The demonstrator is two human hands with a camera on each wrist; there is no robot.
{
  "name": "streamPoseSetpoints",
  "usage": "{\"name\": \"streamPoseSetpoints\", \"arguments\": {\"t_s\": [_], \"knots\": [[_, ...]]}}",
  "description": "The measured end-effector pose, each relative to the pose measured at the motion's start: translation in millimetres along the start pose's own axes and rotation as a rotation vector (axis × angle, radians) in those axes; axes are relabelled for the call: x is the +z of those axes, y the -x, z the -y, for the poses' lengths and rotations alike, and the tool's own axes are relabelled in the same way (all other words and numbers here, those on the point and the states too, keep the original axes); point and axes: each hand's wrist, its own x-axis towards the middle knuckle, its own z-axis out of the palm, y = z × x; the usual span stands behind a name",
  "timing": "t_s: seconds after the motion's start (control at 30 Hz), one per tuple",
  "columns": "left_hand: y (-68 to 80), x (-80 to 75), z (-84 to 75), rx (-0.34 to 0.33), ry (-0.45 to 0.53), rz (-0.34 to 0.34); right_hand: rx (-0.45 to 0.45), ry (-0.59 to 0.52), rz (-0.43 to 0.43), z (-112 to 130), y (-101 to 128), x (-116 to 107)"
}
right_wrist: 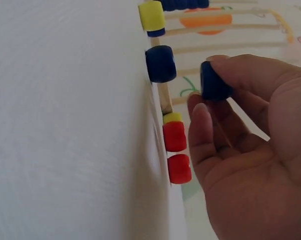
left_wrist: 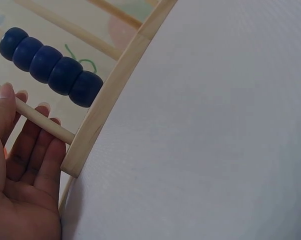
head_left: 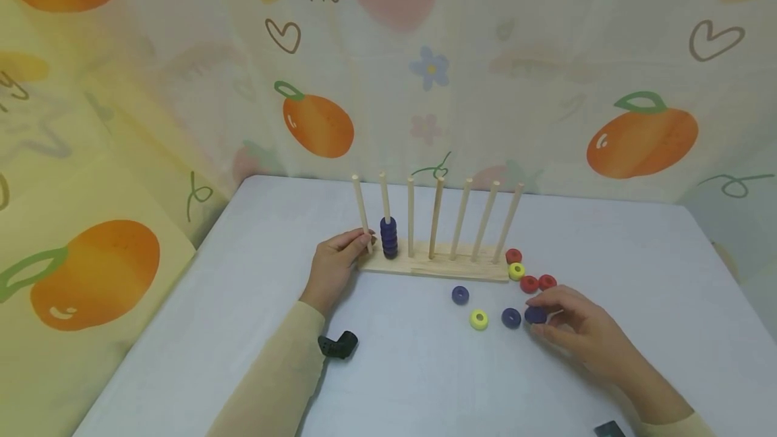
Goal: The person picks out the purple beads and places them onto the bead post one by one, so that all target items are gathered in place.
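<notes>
A wooden rack [head_left: 434,266] with several upright pegs stands mid-table. Its second peg carries a stack of blue rings [head_left: 388,237], also seen in the left wrist view [left_wrist: 50,67]. My left hand [head_left: 363,239] holds the first peg [left_wrist: 45,122] at the rack's left end, thumb in front and fingers behind [left_wrist: 21,104]. My right hand [head_left: 539,319] pinches a blue ring [head_left: 535,315] just above the table, right of the rack; the right wrist view shows that ring [right_wrist: 214,82] between thumb and fingers [right_wrist: 205,89].
Loose rings lie in front of the rack's right end: blue [head_left: 460,295], yellow [head_left: 479,319], blue [head_left: 511,317], red [head_left: 513,255], yellow [head_left: 516,270] and two red [head_left: 529,283]. A small black object [head_left: 338,345] lies by my left forearm. Patterned walls enclose the table [head_left: 182,329].
</notes>
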Motion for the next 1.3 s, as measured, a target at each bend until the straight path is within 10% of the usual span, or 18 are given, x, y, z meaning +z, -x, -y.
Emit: {"name": "streamPoseSetpoints", "arguments": {"t_s": [0.3,1.3], "knots": [[0.6,-1.0,-0.4,-0.002,0.011,0.000,0.025,0.034,0.019,23,-6,2],[-1.3,0.3,0.4,0.019,0.022,0.000,-0.317,0.064,-0.088,115,-36,2]]}}
